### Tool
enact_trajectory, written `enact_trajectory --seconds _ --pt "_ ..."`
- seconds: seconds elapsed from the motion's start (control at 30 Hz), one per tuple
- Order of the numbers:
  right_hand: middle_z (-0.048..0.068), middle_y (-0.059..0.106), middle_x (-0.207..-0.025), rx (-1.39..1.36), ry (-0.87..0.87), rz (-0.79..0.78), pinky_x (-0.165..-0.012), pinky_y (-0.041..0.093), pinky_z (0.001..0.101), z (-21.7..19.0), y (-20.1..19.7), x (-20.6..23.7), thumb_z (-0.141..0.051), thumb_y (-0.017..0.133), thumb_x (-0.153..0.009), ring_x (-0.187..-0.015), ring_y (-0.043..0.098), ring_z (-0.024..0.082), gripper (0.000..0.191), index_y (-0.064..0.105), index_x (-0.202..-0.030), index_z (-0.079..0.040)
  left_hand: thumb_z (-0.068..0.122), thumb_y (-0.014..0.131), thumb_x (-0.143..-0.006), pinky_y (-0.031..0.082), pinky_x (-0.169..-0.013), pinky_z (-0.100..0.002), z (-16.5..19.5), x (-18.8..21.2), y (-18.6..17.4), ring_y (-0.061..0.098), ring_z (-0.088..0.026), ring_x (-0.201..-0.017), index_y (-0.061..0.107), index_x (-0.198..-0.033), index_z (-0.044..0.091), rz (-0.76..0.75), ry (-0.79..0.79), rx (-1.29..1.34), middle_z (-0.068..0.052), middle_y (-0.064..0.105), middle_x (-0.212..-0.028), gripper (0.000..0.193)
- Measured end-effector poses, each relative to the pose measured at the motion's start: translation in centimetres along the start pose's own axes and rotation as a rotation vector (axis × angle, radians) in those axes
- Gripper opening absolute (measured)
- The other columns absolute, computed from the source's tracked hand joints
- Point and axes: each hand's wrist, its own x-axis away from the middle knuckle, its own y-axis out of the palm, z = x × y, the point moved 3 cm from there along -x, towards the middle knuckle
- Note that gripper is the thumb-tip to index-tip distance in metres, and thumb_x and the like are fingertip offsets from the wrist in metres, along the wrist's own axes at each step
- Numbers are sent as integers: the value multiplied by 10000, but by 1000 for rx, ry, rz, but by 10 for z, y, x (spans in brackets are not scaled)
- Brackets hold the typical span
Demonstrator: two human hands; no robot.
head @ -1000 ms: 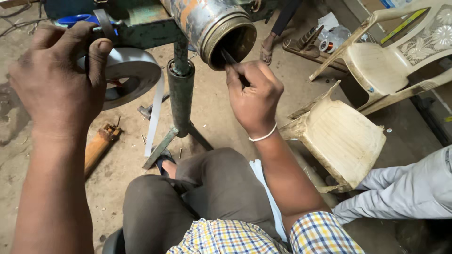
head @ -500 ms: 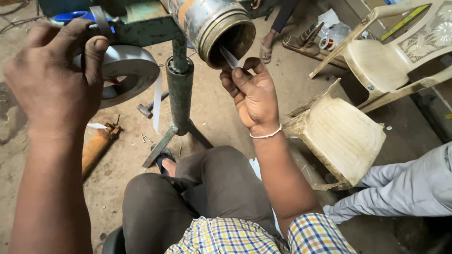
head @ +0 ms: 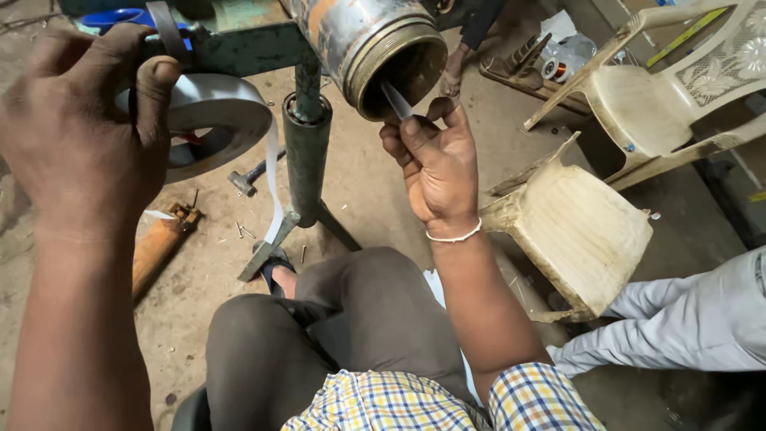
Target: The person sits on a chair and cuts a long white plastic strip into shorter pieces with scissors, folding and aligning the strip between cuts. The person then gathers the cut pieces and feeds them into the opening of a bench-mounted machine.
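Pinching a thin white strip (head: 396,100) between thumb and fingertips, the right hand (head: 435,164) sits just below the open mouth of a metal cylinder (head: 375,44), and the strip's upper end slants past the brass-coloured rim into the dark bore. The cylinder lies horizontally on a green stand (head: 306,152), whose post runs down to splayed feet on the dirt floor (head: 367,183). The left hand (head: 76,136) is raised at the left edge of the view, its fingers curled over the outer edge of a roll of white tape (head: 211,116) mounted beside the post; whether it truly grips the roll or only rests on it cannot be told. A loose tail of tape hangs from the roll down along the post toward the foot of the stand.

Room around the right hand is tight above, where the cylinder rim is nearly touching the fingertips, but open to the right as far as a tipped plastic stool (head: 578,227), which lies near the forearm. A plastic chair (head: 662,96) stands further off, beyond the stool. Another person's leg (head: 686,327) in grey cloth crosses the lower right corner. A hammer (head: 251,175) lies on the floor between roll and post, and a wooden handle (head: 159,243) lies under the left wrist.
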Motion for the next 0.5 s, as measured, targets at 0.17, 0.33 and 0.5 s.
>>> enact_trajectory --seconds 0.17,0.33,0.5 --pt "147 702 -1002 9 -39 -24 -801 593 342 3 5 -4 21 719 -985 -884 718 242 332 463 -1152 -108 172 684 -1057 561 -851 -337 -3 1 3 709 -232 -937 730 -1218 72 8 -14 32 -84 692 -1099 195" --pt "138 699 -985 37 -111 -13 -775 593 348 7 9 -2 20 722 -994 -862 713 233 349 439 -1146 -118 197 705 -1043 552 -785 -362 -3 -3 0 702 -263 -906 774 -1246 94 -26 -43 10 -103 699 -1061 238" --pt "109 672 -980 22 -139 42 -741 577 356 12 6 -3 65 685 -970 -836 690 222 348 453 -1168 -102 211 728 -1045 550 -774 -407 1 -8 -2 701 -331 -920 765 -1216 86 -18 -66 90 -125 712 -1093 214"
